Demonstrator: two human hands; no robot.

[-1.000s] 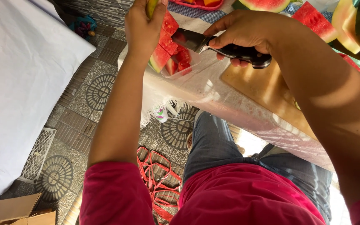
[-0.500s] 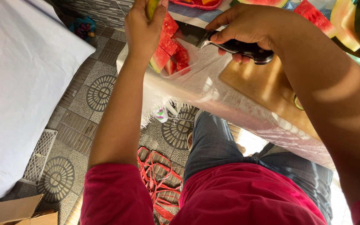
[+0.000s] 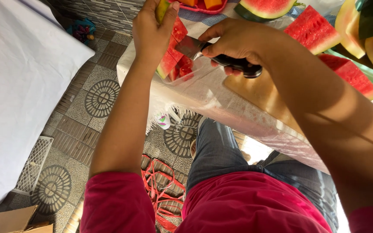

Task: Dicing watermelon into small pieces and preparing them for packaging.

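Tabletop (image 3: 221, 97) under clear plastic carries a wooden cutting board (image 3: 260, 92), watermelon wedges (image 3: 311, 28) beyond it. Left hand (image 3: 152, 32), fingers wrapped tight, grips a watermelon slice (image 3: 173, 51) by the rind over the table edge. Right hand (image 3: 234, 41), fingers clenched on the black handle, presses the knife (image 3: 208, 54) blade against that slice.

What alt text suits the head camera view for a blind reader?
The left hand holds a watermelon slice above a clear container, while the right hand cuts it with a black-handled knife beside a wooden board.
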